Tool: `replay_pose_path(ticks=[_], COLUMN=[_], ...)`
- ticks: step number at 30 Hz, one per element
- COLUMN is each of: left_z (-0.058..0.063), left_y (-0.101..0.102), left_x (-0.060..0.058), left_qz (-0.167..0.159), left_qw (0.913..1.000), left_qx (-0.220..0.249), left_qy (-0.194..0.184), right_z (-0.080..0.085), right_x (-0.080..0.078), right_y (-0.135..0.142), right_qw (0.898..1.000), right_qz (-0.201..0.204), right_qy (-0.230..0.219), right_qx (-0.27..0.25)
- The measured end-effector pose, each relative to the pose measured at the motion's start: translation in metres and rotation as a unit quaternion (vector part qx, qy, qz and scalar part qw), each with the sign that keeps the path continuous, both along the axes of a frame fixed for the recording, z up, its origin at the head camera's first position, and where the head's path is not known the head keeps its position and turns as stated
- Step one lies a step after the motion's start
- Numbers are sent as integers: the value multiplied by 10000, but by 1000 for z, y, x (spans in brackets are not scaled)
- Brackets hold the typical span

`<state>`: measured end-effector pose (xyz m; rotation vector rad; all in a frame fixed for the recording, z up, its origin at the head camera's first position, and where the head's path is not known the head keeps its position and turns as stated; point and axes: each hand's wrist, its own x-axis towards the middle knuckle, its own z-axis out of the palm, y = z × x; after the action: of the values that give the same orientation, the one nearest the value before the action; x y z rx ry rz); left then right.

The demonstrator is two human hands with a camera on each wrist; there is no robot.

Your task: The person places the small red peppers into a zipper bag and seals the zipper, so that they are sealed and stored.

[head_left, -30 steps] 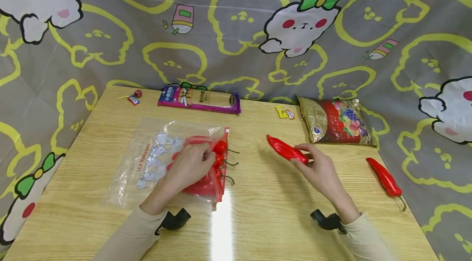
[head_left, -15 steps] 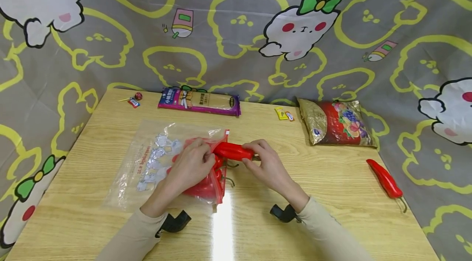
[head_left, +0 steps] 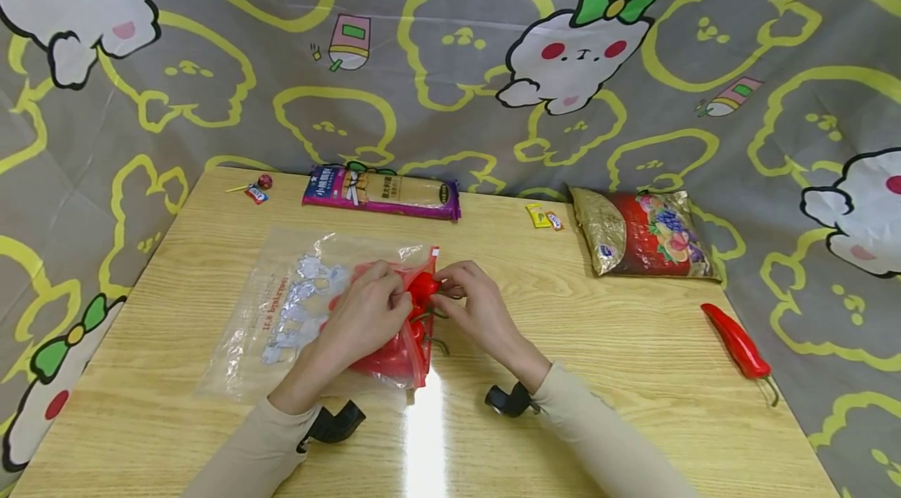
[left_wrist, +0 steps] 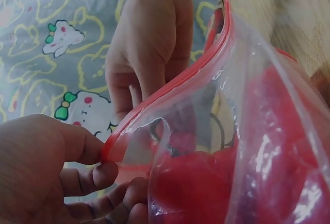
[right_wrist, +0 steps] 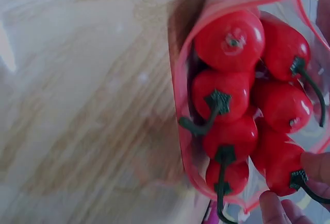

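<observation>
A clear zip bag (head_left: pixel 242 330) with a red mouth lies on the table. My left hand (head_left: pixel 369 310) pinches the upper edge of its mouth, as the left wrist view shows, holding it apart. Several red chili peppers (right_wrist: pixel 232 98) are packed inside, stem ends toward the opening, most with green stems. My right hand (head_left: pixel 482 314) is at the mouth, its fingertips and thumb on the stem end of one red chili pepper (right_wrist: pixel 283 168), whose body is inside the bag. Another red chili pepper (head_left: pixel 735 342) lies at the table's right edge.
At the back lie a purple noodle packet (head_left: pixel 380 191), small candies (head_left: pixel 538 216) and a gold and red bag (head_left: pixel 644 234). A lollipop (head_left: pixel 263 181) and a wrapped candy (head_left: pixel 256 194) are at the back left. Patterned cloth surrounds the table.
My right hand has moved left with the chili pepper, from over the table to the bag's mouth, and the pepper has slid inside. My left hand has stayed on the bag.
</observation>
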<state>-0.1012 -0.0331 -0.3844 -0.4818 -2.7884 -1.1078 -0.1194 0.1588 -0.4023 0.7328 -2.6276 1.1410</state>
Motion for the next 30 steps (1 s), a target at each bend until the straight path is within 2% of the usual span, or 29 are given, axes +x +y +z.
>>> replay_pose_path(ticks=[6, 10, 14, 19, 25, 30], left_z=[1, 2, 3, 4, 3, 3], left_y=[0, 0, 0, 1, 2, 2], left_x=[1, 0, 1, 2, 2, 2], left_qz=[6, 21, 31, 40, 58, 42], left_qw=[10000, 10000, 9999, 9999, 10000, 10000], left_qx=[-31, -35, -41, -12, 2, 33], left_qy=[-28, -87, -100, -152, -80, -13], right_z=[-4, -6, -6, -1, 10, 17], right_x=[-1, -1, 0, 2, 6, 10], right_y=[-8, -10, -9, -3, 30, 81], right_qw=[9996, 9986, 9983, 9977, 9956, 9893], right_qz=[41, 8, 26, -73, -361, -976], right_qy=[134, 143, 95, 119, 521, 695], right_qx=[230, 510, 579, 660, 695, 833])
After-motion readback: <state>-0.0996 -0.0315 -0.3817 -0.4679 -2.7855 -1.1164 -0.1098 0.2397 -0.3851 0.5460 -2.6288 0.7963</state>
